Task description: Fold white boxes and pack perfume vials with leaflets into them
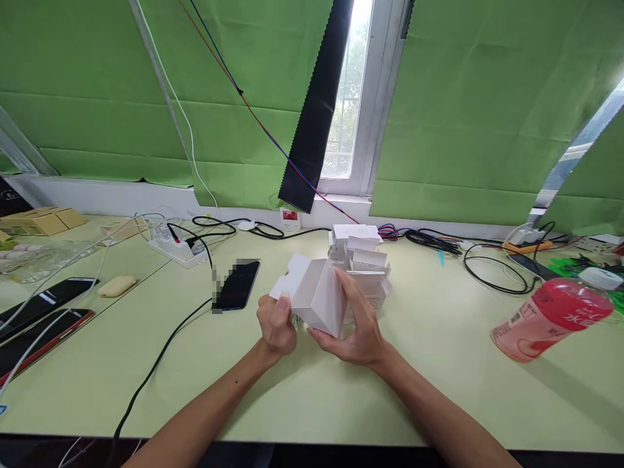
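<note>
Between my hands, above the table, is a small white cardboard box with its end flaps standing open toward the left. My right hand wraps round the box from the right, thumb below and fingers on top. My left hand is closed at the box's open end, its thumb pressed on a flap. Something small and greenish shows beside the left fingers, too hidden to name. Right behind the held box stand several more white boxes, some with raised flaps, partly covered by my right hand.
A black phone lies left of my hands, near a white power strip and black cables. More phones and a cream case are at far left. A pink drink bottle stands at right. Coiled cables run along the wall.
</note>
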Demonstrator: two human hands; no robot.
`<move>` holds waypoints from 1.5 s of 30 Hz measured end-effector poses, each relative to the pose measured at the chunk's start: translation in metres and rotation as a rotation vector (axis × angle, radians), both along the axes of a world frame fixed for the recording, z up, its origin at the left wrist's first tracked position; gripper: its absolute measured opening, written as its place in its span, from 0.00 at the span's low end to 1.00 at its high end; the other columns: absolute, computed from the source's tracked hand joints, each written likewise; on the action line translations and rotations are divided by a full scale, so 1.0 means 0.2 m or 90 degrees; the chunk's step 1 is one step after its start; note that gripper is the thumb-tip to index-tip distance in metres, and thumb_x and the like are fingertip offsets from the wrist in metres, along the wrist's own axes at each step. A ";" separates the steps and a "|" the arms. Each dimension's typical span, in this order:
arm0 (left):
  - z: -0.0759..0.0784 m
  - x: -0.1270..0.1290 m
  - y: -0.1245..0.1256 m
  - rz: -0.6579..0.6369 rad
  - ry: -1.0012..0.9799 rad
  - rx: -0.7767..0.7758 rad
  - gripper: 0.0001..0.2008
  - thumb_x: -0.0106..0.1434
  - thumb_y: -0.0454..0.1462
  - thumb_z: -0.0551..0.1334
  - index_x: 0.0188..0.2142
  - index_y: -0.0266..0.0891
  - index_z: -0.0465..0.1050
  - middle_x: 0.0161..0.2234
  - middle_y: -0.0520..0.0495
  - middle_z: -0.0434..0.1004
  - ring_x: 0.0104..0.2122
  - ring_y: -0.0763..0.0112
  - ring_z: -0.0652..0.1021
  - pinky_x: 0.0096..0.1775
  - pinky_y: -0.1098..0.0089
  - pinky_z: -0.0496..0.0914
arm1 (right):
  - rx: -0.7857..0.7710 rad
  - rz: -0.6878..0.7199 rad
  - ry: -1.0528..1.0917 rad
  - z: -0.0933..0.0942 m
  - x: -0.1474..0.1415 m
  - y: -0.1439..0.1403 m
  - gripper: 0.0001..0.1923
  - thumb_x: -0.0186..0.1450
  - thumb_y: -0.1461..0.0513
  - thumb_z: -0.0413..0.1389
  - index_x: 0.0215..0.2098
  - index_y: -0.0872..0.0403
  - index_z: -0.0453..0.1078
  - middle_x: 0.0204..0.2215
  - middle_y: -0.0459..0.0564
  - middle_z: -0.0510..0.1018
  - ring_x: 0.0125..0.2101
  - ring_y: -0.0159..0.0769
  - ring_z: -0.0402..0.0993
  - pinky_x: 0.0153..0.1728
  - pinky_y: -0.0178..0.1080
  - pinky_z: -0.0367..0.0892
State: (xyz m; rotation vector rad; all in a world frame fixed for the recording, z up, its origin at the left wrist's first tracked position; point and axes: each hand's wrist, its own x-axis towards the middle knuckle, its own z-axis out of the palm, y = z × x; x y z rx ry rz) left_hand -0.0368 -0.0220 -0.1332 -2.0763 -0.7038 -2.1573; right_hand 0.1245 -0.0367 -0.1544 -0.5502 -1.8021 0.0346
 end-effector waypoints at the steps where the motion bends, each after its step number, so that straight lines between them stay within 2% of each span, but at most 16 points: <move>1: 0.00 0.00 0.00 -0.001 -0.002 0.003 0.26 0.76 0.40 0.47 0.20 0.42 0.43 0.13 0.56 0.45 0.13 0.75 0.53 0.18 0.66 0.51 | 0.002 0.000 0.001 0.00 0.00 0.00 0.52 0.60 0.57 0.66 0.74 0.51 0.44 0.65 0.63 0.67 0.63 0.55 0.68 0.59 0.58 0.71; 13: -0.02 0.00 0.01 -0.045 -0.025 0.007 0.25 0.74 0.38 0.50 0.19 0.40 0.46 0.14 0.56 0.44 0.15 0.75 0.50 0.20 0.66 0.49 | 0.014 -0.024 0.013 0.00 0.00 -0.01 0.51 0.60 0.56 0.66 0.74 0.52 0.46 0.63 0.63 0.69 0.62 0.55 0.70 0.57 0.56 0.73; 17: 0.00 0.00 0.01 -0.050 -0.033 0.002 0.26 0.74 0.41 0.51 0.18 0.40 0.47 0.14 0.57 0.43 0.15 0.75 0.48 0.20 0.66 0.47 | 0.014 -0.014 0.025 0.00 0.00 -0.02 0.49 0.61 0.58 0.66 0.73 0.53 0.47 0.64 0.63 0.69 0.62 0.54 0.69 0.59 0.54 0.73; 23: 0.00 0.00 0.01 -0.073 -0.043 0.009 0.26 0.73 0.39 0.51 0.18 0.40 0.46 0.13 0.56 0.44 0.14 0.75 0.49 0.20 0.66 0.46 | -0.003 -0.001 0.038 0.00 0.00 -0.02 0.49 0.60 0.59 0.66 0.73 0.53 0.48 0.64 0.62 0.68 0.62 0.53 0.69 0.59 0.52 0.73; 25: 0.00 0.00 0.01 -0.084 -0.042 0.017 0.25 0.73 0.39 0.51 0.18 0.40 0.48 0.14 0.55 0.46 0.14 0.74 0.50 0.20 0.66 0.47 | -0.006 -0.003 0.044 0.00 0.00 -0.02 0.49 0.60 0.59 0.66 0.73 0.53 0.48 0.64 0.62 0.68 0.63 0.53 0.69 0.59 0.52 0.73; 28: -0.01 0.00 0.01 -0.135 -0.026 0.012 0.23 0.73 0.39 0.49 0.20 0.40 0.58 0.16 0.53 0.58 0.16 0.74 0.58 0.21 0.67 0.51 | -0.012 -0.009 0.057 -0.01 0.00 -0.01 0.48 0.60 0.59 0.66 0.73 0.53 0.49 0.64 0.61 0.69 0.63 0.52 0.69 0.59 0.52 0.73; 31: -0.02 0.00 0.02 -0.206 -0.013 -0.008 0.19 0.73 0.42 0.50 0.29 0.40 0.72 0.23 0.50 0.69 0.21 0.71 0.66 0.23 0.67 0.58 | -0.022 -0.014 0.074 -0.02 0.00 -0.01 0.48 0.60 0.58 0.66 0.73 0.53 0.49 0.64 0.62 0.68 0.63 0.52 0.69 0.60 0.52 0.72; 34: -0.03 0.00 0.03 -0.243 -0.031 -0.025 0.17 0.71 0.48 0.55 0.44 0.41 0.75 0.31 0.48 0.73 0.27 0.69 0.70 0.25 0.69 0.62 | -0.031 0.000 0.088 -0.03 0.00 -0.01 0.49 0.60 0.58 0.66 0.73 0.53 0.48 0.64 0.62 0.67 0.63 0.53 0.68 0.60 0.53 0.72; 36: -0.03 0.00 0.03 -0.261 -0.040 -0.047 0.22 0.68 0.52 0.58 0.54 0.42 0.72 0.38 0.45 0.73 0.31 0.69 0.72 0.26 0.71 0.65 | -0.039 0.019 0.094 -0.03 0.00 -0.01 0.50 0.60 0.58 0.66 0.73 0.53 0.48 0.64 0.63 0.67 0.63 0.54 0.68 0.60 0.54 0.72; 39: -0.03 0.00 0.03 -0.241 -0.006 -0.088 0.30 0.66 0.55 0.61 0.63 0.47 0.64 0.50 0.41 0.71 0.38 0.66 0.76 0.31 0.70 0.70 | -0.042 0.038 0.099 -0.04 0.00 -0.01 0.49 0.60 0.58 0.65 0.73 0.54 0.48 0.64 0.63 0.67 0.63 0.54 0.69 0.60 0.55 0.71; 41: -0.03 -0.01 0.03 -0.234 0.024 -0.090 0.35 0.65 0.56 0.62 0.67 0.50 0.59 0.57 0.38 0.67 0.44 0.61 0.78 0.35 0.67 0.73 | -0.038 0.040 0.095 -0.03 0.00 -0.01 0.48 0.60 0.59 0.65 0.73 0.54 0.49 0.64 0.63 0.67 0.62 0.54 0.69 0.60 0.55 0.71; 45: -0.03 -0.02 0.06 -0.286 0.076 -0.052 0.38 0.67 0.53 0.62 0.71 0.52 0.50 0.63 0.36 0.62 0.57 0.51 0.74 0.41 0.62 0.76 | -0.019 0.037 0.073 -0.01 0.00 -0.02 0.49 0.60 0.59 0.66 0.73 0.54 0.49 0.64 0.62 0.68 0.62 0.53 0.70 0.59 0.53 0.73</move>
